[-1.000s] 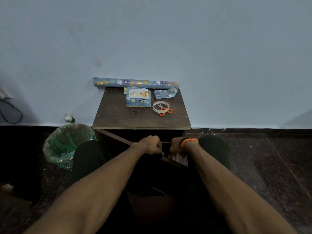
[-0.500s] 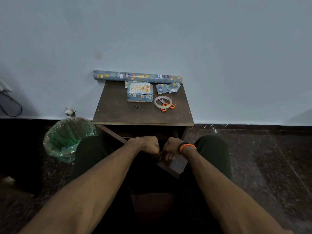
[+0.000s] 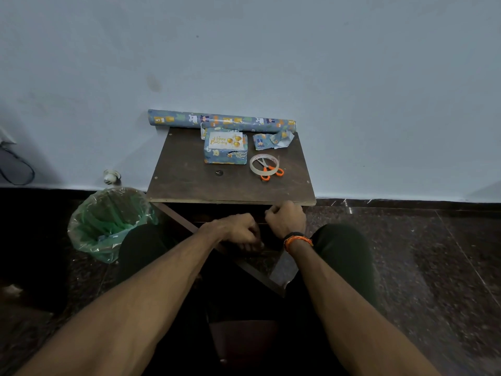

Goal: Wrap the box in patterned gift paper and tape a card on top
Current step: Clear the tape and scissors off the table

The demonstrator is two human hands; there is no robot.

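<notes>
Against the pale blue wall stands a small dark wooden table [image 3: 189,183], and nearly everything on it sits toward the back, which leaves the near half bare, probably as working room. Going left to right: a bin lined with a green bag [image 3: 108,221] stands on the dark stone floor just beside the table's left corner, likely for offcuts. Along the wall lies the roll of patterned gift paper [image 3: 221,121], apparently parked out of the way. Just in front of it sits the box [image 3: 225,149], already covered in the same paper, with a "Happy Birthday" card [image 3: 225,140] lying on its top; whether tape holds the card cannot be told. Right of the box is a crumpled paper scrap [image 3: 272,139], and nearer the front a ring of clear tape [image 3: 264,164] lies over orange-handled scissors [image 3: 271,172], the tools kept together within reach.

Below the table's front edge, the left hand [image 3: 240,230] is curled downward over a dark slanted board; what it grips, if anything, is too dark to tell. The right hand [image 3: 286,218], with an orange band at its wrist, is closed in a loose fist and seems to hold nothing. By the look of it, the wrapping is essentially done.
</notes>
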